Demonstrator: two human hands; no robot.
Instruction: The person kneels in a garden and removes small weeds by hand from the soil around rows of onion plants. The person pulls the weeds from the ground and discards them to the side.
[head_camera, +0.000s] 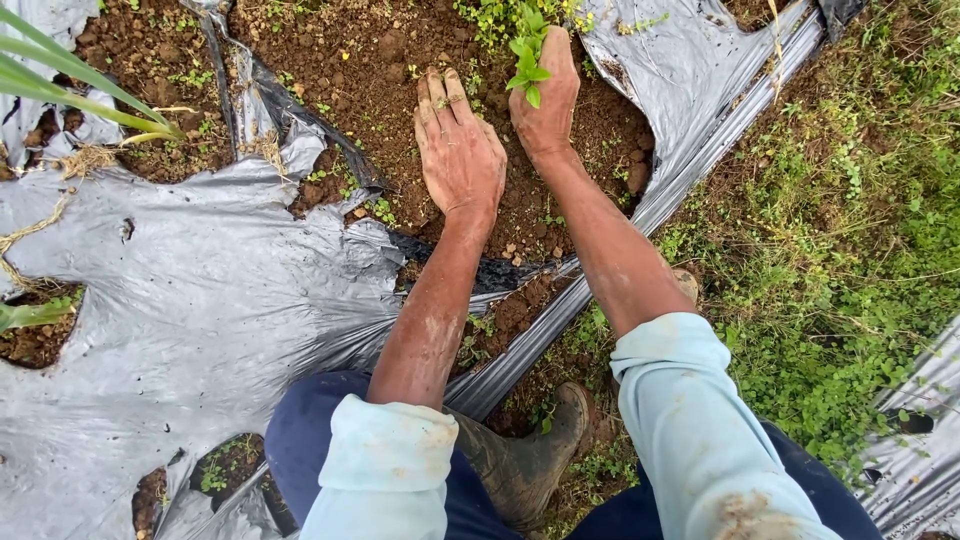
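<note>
Currently | left hand: laid flat, fingers spread, on bare soil | right hand: clamped on small green weed | grey plastic mulch sheet is torn around both.

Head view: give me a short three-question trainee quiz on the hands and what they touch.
1. True or false: the right hand grips a small green weed.
2. What does the left hand rest on: A) grey plastic sheet, B) bare soil, C) rubber boot?
3. Which side of the bed has grass?

Key: 1 true. 2 B, palm down, fingers flat. 3 The right side.
</note>
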